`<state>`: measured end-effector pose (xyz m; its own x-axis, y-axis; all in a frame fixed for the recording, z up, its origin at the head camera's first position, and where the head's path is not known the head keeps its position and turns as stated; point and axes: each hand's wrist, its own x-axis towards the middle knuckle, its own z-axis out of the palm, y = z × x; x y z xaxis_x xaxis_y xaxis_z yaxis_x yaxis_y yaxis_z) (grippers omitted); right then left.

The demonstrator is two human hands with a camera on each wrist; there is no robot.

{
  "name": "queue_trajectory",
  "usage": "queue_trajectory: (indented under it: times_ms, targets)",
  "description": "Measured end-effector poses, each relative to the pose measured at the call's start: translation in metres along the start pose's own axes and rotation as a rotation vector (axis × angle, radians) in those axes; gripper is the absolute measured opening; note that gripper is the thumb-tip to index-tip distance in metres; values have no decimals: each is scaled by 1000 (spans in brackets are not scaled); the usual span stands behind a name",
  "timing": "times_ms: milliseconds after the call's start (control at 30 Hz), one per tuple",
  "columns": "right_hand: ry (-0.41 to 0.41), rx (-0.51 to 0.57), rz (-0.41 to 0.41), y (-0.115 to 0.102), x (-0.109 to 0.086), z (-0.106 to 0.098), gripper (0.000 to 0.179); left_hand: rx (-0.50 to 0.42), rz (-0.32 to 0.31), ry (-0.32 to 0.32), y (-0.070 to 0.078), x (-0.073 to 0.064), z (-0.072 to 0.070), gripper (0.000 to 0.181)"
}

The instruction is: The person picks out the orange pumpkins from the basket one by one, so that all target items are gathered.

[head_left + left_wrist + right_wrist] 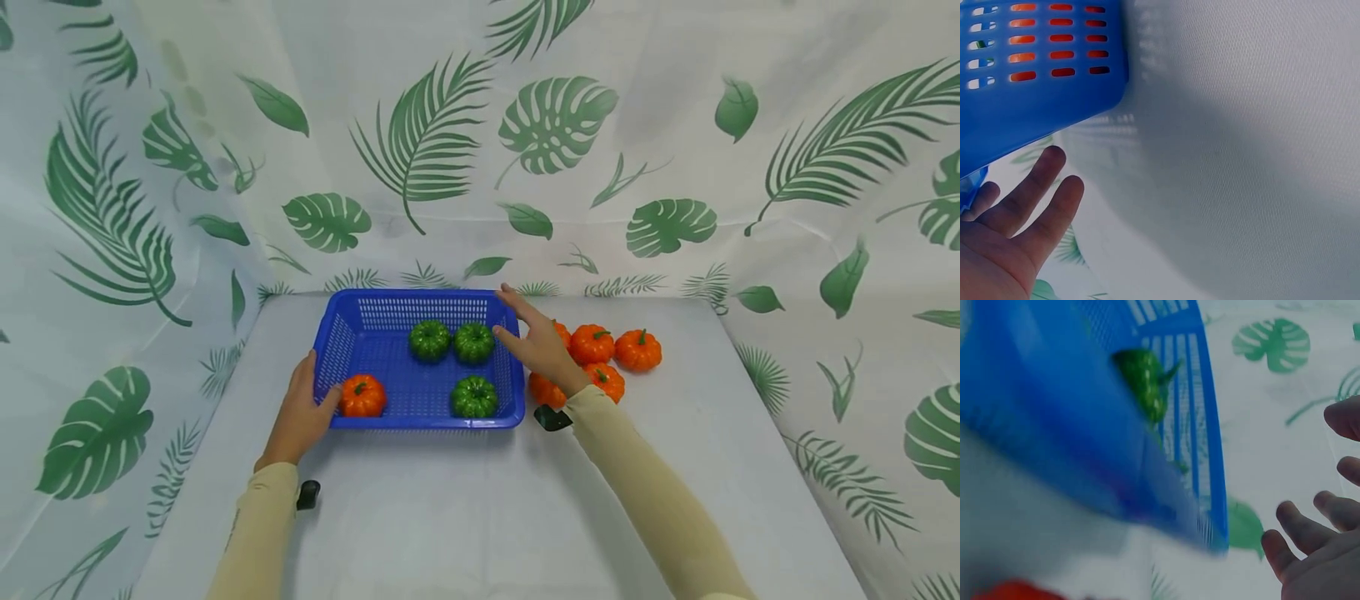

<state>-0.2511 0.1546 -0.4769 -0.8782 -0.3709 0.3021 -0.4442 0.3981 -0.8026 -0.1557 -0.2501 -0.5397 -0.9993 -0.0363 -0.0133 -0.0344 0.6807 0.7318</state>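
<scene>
A blue plastic basket (pixel 420 422) with slotted walls stands on the white table. Inside lie three green pumpkins (pixel 474 397) and one orange pumpkin (pixel 363 395) at the front left. My left hand (pixel 298 414) is at the basket's left rim, thumb over the edge near the orange pumpkin. Its visible fingers (pixel 1063 197) are straight and spread in the left wrist view. Over the right rim, my right hand (pixel 542 343) has its fingers spread and grips nothing; the right wrist view shows its fingertips (pixel 1286 511) apart from the basket.
Several orange pumpkins (pixel 637 350) sit together right of the basket, partly hidden by the right hand and forearm. White cloth with green leaves (pixel 558 125) hangs behind and at both sides. Dark devices (pixel 553 418) are worn at both wrists.
</scene>
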Motion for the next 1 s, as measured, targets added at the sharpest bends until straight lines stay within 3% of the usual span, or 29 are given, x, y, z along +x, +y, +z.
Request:
queue_trajectory:
  times_ms: [400, 1000]
  targets:
    - [-247, -8, -56, -24, 30, 57, 67, -10, -11, -47, 1, 3, 4, 86]
    - [-852, -153, -45, -39, 85, 153, 80, -13, -50, -28, 3, 2, 0, 87]
